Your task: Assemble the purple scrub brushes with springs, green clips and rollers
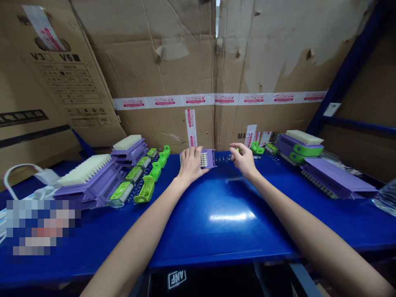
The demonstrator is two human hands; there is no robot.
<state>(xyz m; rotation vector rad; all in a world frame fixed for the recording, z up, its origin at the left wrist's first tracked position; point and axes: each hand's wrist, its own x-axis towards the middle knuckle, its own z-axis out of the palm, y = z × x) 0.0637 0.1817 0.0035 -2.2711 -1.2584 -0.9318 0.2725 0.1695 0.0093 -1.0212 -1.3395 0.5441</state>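
Note:
My left hand (191, 166) is closed over a purple plastic brush piece (210, 158) with pale bristles, near the back of the blue table. Its fingers lie across the top and cover the piece's left part. To the right, my right hand (243, 160) is closed in a pinch, thumb and forefinger together. A speck of green shows at its fingertips, too small to name. A thin metal spring (222, 159) lies between the brush piece and my right hand. Just beyond that hand sits a green plastic bracket (256, 147).
On the left stand purple brush pieces (93, 181), a row of green brackets (144, 189) and clear-and-green blocks (122, 190). More purple brush pieces (337, 175) lie at right. Cardboard (161, 70) walls the back of the blue table (198, 231). A white plug with cable (46, 175) lies far left.

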